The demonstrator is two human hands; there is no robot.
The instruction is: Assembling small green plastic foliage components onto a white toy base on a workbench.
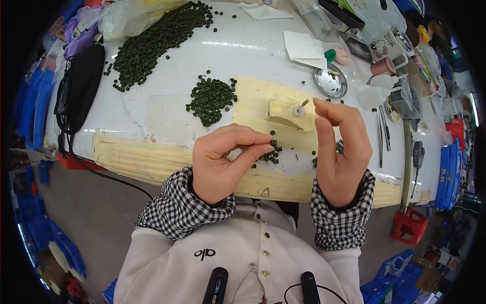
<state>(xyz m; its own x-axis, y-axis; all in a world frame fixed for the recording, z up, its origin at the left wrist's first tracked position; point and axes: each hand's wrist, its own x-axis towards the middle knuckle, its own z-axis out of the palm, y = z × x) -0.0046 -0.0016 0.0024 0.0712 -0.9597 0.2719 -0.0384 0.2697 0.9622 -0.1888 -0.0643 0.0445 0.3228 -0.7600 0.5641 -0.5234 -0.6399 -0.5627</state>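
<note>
My left hand (223, 157) is in a pinch, thumb and forefinger together beside a small pile of dark green pieces (271, 156). Whatever lies between those fingertips is too small to make out. To the right, my right hand (344, 147) is raised with thumb and forefinger a little apart and nothing visible between them. Just left of its fingertips stands a cream taped block (288, 115), with a short brown stick (305, 102) rising from a whitish lump on it. More green pieces (339, 147) show partly behind my right hand.
A large heap of green pieces (157, 43) and a smaller one (211, 100) lie on the white table (258, 48). At right are a round metal dish (330, 81), tweezers (379, 137), a cup (387, 46) and white tissues (304, 48). A black mask-like cloth (83, 83) hangs at left.
</note>
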